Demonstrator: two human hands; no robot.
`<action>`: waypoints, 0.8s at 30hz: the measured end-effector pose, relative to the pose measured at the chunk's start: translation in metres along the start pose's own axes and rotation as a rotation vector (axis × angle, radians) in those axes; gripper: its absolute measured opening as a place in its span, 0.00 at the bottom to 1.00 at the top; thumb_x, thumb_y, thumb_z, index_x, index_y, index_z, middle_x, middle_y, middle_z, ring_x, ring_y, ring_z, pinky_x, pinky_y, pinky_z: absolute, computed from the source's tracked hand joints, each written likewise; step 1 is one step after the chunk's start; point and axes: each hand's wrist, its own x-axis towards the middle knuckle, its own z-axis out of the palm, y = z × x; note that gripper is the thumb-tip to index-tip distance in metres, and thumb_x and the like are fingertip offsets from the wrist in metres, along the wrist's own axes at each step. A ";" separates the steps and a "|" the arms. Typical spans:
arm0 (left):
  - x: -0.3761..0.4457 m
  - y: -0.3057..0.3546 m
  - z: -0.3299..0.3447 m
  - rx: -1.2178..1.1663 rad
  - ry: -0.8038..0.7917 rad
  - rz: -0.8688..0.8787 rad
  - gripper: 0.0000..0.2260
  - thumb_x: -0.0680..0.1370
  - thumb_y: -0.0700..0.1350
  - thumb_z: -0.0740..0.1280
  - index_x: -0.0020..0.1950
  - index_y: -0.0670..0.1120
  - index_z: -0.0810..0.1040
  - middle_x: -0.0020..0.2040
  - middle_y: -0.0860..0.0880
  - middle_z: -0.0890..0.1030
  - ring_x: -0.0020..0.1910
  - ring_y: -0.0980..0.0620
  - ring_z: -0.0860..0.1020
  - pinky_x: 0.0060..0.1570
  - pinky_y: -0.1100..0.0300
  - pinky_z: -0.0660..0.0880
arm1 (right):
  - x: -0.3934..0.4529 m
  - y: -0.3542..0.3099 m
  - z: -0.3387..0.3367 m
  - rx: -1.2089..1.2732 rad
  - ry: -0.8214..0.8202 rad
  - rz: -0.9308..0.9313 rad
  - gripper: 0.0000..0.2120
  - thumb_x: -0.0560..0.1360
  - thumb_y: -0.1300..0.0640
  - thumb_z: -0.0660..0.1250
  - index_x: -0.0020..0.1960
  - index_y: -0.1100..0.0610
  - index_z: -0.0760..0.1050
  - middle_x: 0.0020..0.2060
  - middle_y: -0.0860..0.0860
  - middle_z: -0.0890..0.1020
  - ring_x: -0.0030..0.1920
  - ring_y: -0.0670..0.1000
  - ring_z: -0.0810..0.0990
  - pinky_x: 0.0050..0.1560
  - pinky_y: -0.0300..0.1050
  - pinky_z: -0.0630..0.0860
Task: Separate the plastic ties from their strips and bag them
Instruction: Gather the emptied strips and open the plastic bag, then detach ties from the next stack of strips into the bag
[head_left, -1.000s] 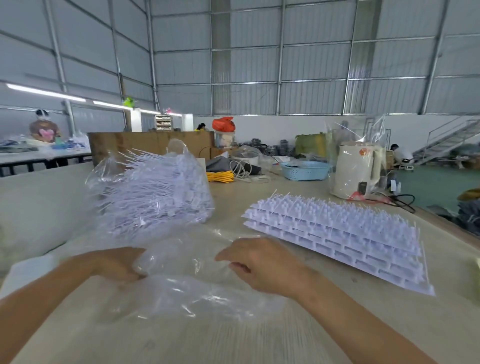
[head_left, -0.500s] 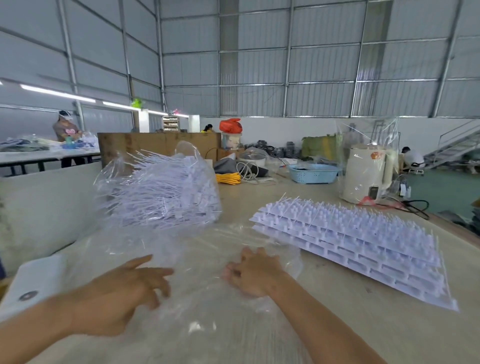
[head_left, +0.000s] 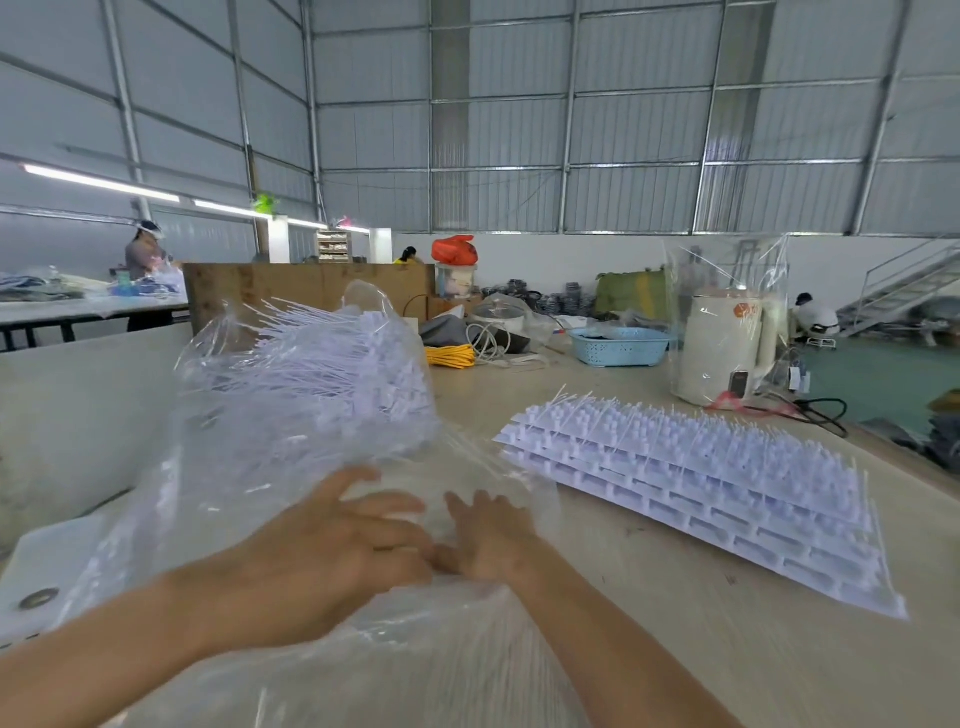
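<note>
Pressed flat on the clear bag (head_left: 322, 613), fingers straight, left hand (head_left: 332, 551) and right hand (head_left: 488, 535) side by side, pinching nothing plainly. Lay beyond the fingertips up and left, the loose ties (head_left: 332, 374) inside that bag. Sat right of the right hand, the uncut strips (head_left: 701, 478), long axis running from near the bag toward the table's right edge, nearer that hand.

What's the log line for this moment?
both hands: left hand, right hand on clear bag | loose ties bagged | strips untouched

Both hands (head_left: 332, 551) on clear bag (head_left: 249, 467) of white ties (head_left: 332, 374)
</note>
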 end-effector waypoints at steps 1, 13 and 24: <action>0.000 -0.009 0.010 0.043 -0.118 -0.046 0.20 0.74 0.63 0.56 0.67 0.66 0.66 0.73 0.62 0.64 0.75 0.50 0.60 0.70 0.39 0.48 | -0.002 0.001 0.000 0.001 0.012 -0.021 0.36 0.73 0.33 0.56 0.75 0.50 0.54 0.69 0.58 0.64 0.66 0.62 0.65 0.63 0.57 0.64; 0.008 -0.060 0.057 -0.198 -0.898 -0.605 0.44 0.68 0.75 0.58 0.76 0.51 0.57 0.77 0.50 0.56 0.74 0.50 0.60 0.71 0.50 0.57 | -0.032 0.038 -0.013 0.137 0.192 -0.141 0.38 0.67 0.26 0.58 0.72 0.41 0.56 0.76 0.45 0.50 0.76 0.54 0.43 0.70 0.65 0.44; 0.035 -0.057 0.084 -0.171 -0.530 -0.572 0.35 0.74 0.68 0.37 0.78 0.55 0.46 0.79 0.53 0.45 0.78 0.50 0.47 0.75 0.46 0.46 | -0.015 0.024 0.009 0.146 0.004 -0.093 0.34 0.72 0.30 0.53 0.71 0.48 0.58 0.73 0.52 0.59 0.75 0.56 0.50 0.70 0.63 0.51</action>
